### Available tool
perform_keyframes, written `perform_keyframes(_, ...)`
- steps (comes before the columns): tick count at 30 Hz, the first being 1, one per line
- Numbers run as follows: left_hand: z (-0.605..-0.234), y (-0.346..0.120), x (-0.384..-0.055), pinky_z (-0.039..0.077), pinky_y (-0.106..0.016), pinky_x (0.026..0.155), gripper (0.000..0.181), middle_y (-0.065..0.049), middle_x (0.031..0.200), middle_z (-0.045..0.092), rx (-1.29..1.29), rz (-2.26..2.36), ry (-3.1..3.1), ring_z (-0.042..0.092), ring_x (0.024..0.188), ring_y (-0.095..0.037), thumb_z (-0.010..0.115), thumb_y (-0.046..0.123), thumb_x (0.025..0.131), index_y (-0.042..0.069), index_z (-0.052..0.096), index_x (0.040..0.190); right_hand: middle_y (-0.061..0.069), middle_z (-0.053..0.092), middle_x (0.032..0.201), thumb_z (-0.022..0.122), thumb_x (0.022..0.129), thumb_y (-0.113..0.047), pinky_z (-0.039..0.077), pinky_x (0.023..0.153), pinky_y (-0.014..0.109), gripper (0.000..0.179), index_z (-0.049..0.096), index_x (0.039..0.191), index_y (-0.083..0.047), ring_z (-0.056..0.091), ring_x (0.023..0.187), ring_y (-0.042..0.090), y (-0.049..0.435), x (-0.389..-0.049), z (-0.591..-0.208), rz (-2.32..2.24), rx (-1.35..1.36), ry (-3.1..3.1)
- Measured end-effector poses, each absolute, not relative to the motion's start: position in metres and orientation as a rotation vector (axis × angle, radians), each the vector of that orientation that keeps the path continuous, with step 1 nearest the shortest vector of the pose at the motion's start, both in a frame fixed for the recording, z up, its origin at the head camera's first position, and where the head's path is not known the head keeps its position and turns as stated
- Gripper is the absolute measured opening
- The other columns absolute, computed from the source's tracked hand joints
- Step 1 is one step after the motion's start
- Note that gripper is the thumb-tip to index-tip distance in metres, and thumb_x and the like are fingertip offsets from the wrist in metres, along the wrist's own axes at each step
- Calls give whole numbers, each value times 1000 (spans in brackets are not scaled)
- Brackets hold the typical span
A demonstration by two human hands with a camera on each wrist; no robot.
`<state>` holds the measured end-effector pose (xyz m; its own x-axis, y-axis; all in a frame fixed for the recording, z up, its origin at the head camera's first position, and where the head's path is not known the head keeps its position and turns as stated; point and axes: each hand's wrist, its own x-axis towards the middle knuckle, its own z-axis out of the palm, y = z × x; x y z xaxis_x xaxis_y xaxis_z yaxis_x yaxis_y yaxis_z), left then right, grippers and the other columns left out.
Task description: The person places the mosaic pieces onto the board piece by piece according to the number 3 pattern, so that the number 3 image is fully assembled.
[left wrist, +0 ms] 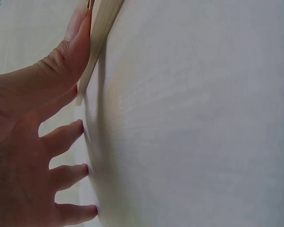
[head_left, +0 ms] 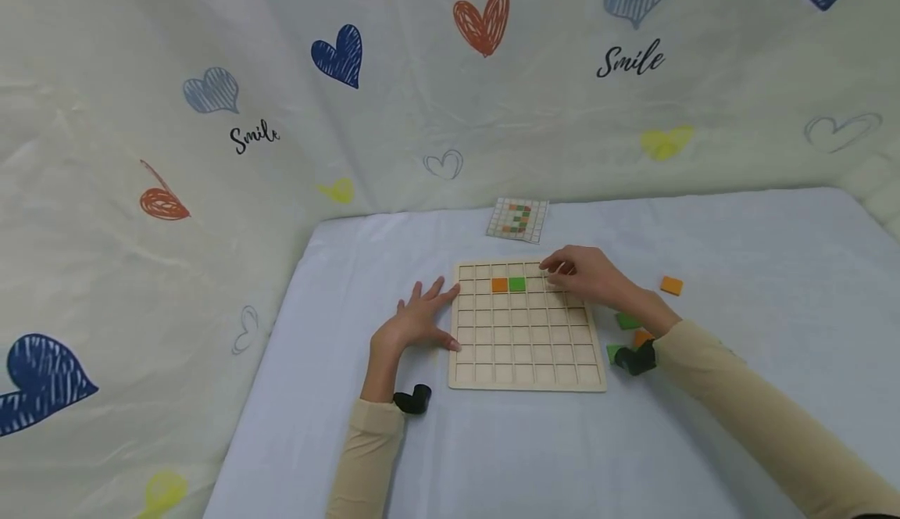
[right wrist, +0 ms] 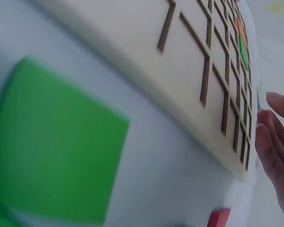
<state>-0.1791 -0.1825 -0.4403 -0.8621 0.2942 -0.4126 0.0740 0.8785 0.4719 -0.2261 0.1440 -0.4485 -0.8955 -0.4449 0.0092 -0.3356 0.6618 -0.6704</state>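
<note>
A square wooden grid board (head_left: 523,378) lies on the table, with an orange tile (head_left: 499,285) and a green tile (head_left: 516,284) side by side in its upper rows. My left hand (head_left: 415,322) is spread at the board's left edge; thumb and index finger touch that edge, and in the left wrist view the other fingertips rest on the cloth. Over the upper right of the board hovers my right hand (head_left: 582,273), thumb and fingertips close together and bent. No tile shows at those fingertips, and I cannot tell whether they pinch one.
Behind the board lies a pattern card (head_left: 516,220) with coloured squares. Right of the board are a loose orange tile (head_left: 671,285), green tiles (head_left: 628,320), partly under the right forearm, and a red tile (right wrist: 219,218). A white cloth (head_left: 534,449) covers the table; a heart-printed curtain (head_left: 394,136) hangs behind.
</note>
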Motion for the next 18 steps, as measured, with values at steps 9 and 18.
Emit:
perform_keyframes(9, -440, -181, -178, 5, -71, 123, 108, -7, 174, 11, 269, 611, 2566, -4, 159, -42, 92, 31, 76, 25, 30, 164, 16, 73, 108, 68, 96, -8, 56, 82, 44, 24, 74, 119, 0, 68, 96, 31, 171, -218, -447, -1003, -564, 2776)
perform_keyframes(18, -441, -179, -178, 5, -71, 123, 107, -7, 174, 11, 269, 612, 2573, -4, 159, -42, 92, 30, 76, 25, 31, 164, 18, 71, 99, 69, 94, -6, 52, 64, 28, 19, 72, 109, 4, 62, 76, 21, 193, -212, -445, -955, -432, 2808)
